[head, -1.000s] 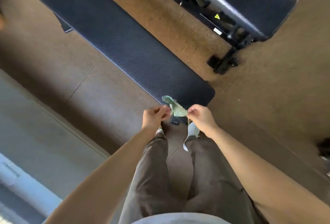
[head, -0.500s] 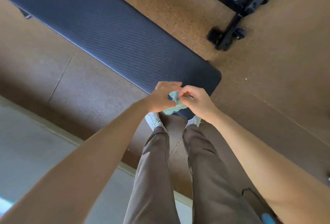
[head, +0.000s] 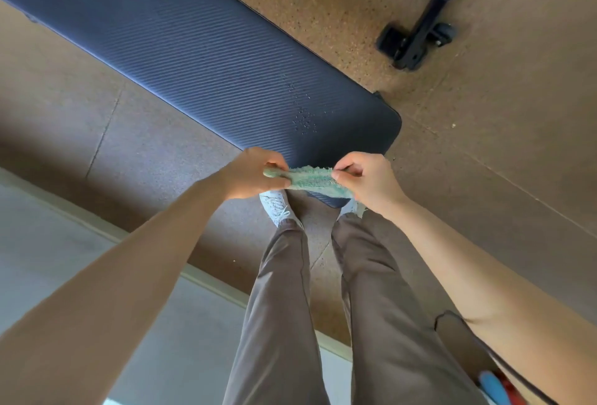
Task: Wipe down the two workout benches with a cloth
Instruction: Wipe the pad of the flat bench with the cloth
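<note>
L hand (head: 255,173) + R hand (head: 365,178) pinch cloth (head: 311,178) above bench (head: 200,58) end.

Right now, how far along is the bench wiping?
Barely begun. Nothing looks wiped yet; the dark ribbed bench pad shows small specks near its end. The left hand and right hand stretch the fluffy green cloth between them. Both benches remain, including the black-framed bench beyond.

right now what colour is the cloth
Pale green cloth, fuzzy texture, seen in the head view, the only one given.
</note>
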